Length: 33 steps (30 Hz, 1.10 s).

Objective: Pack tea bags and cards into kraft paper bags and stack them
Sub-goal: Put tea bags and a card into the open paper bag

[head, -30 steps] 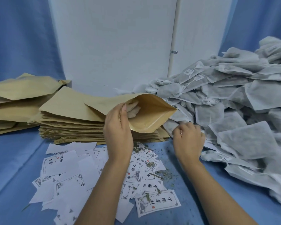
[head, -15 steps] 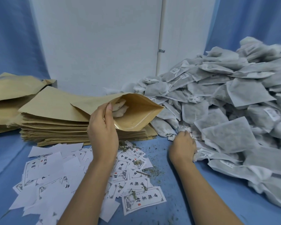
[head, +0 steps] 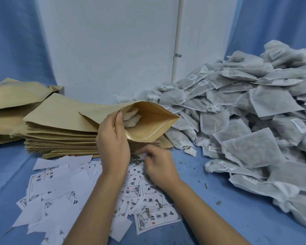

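— gripping what, the left hand?
— the bag, centre of the frame. its fingers curl round the near rim of the mouth with the thumb on the edge, and the mouth gapes toward the right.
— anything in it?
— pale tea bags show just inside, beside the thumb.
— and the right hand?
— low, just below the bag, over the cards and some green crumbs. it is blurred, so i cannot tell whether it pinches a card or hangs loose.
— where do the cards lie?
— scattered on the blue table, lower left to lower centre. some are face up with black characters, some blank side up.
— the rest?
— a flat stack of kraft bags sits centre left, behind the left hand. a second pile is at the left edge. a grey heap of tea bags fills the right side.
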Each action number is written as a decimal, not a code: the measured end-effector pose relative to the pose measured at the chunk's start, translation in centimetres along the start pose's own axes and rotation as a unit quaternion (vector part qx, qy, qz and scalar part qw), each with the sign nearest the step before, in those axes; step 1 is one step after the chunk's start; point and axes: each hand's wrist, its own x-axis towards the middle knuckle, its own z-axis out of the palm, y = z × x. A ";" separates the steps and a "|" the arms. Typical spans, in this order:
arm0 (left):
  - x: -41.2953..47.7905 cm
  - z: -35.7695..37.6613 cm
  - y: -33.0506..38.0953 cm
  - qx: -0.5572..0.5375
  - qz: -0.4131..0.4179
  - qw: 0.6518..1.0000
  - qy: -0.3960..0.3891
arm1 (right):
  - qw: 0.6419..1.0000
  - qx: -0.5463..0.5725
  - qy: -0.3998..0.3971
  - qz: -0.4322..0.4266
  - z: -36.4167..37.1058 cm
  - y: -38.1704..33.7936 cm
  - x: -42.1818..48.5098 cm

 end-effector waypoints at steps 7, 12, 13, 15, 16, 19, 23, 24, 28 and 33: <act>0.1 0.0 0.1 -0.009 0.004 1.000 0.000 | 0.960 0.259 0.021 0.106 0.0 -2.1 1.6; 0.1 0.0 0.1 -0.011 0.004 1.000 -0.005 | 0.934 -0.334 0.060 0.113 -4.5 4.4 1.4; 0.1 0.0 0.0 -0.010 0.004 1.000 -0.006 | 0.919 -0.369 0.028 0.138 -4.7 5.3 1.5; 0.1 0.0 0.0 -0.009 0.005 1.000 -0.007 | 0.917 -0.357 0.001 0.181 -4.7 6.0 1.5; 0.1 0.0 0.1 -0.009 0.006 1.000 -0.008 | 0.918 -0.346 -0.003 0.192 -4.6 6.1 1.6; 0.1 -0.1 0.0 -0.007 0.005 1.000 -0.008 | 0.905 -0.372 -0.017 0.204 -4.5 6.5 1.8; 0.1 -0.1 -0.1 -0.004 0.005 1.000 -0.005 | 0.925 -0.337 0.126 0.119 -4.4 5.9 1.8; 0.2 -0.2 -0.2 -0.004 0.004 1.000 -0.004 | 0.929 -0.308 0.184 0.090 -4.4 5.6 1.9; 0.3 -0.3 -0.3 -0.004 0.000 1.000 0.002 | 0.945 -0.227 0.232 0.040 -4.2 5.4 1.9; 0.4 -0.3 -0.4 -0.003 -0.002 1.000 0.001 | 0.963 -0.122 0.237 0.033 -4.1 5.1 1.8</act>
